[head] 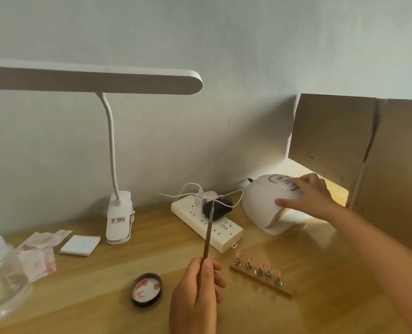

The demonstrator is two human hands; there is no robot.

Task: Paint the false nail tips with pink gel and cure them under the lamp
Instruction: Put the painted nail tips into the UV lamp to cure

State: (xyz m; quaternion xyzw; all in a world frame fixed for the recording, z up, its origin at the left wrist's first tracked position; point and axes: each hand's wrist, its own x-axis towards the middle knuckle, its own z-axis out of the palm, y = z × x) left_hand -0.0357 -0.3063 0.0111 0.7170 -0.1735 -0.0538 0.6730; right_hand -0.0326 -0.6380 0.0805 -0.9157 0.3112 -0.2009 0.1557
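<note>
gripping brush (208,233), l hand (195,295); r hand (306,196) on lamp (258,201), display (288,183) illegible

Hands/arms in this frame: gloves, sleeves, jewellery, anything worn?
Nothing worn. Left hand and right hand are bare: no gloves, rings or bands. The right forearm is bare up to the frame edge, no sleeve or watch in view. The left is cut off near the wrist, so its arm cannot be judged. Left thumbnail looks short, unpainted.
</note>
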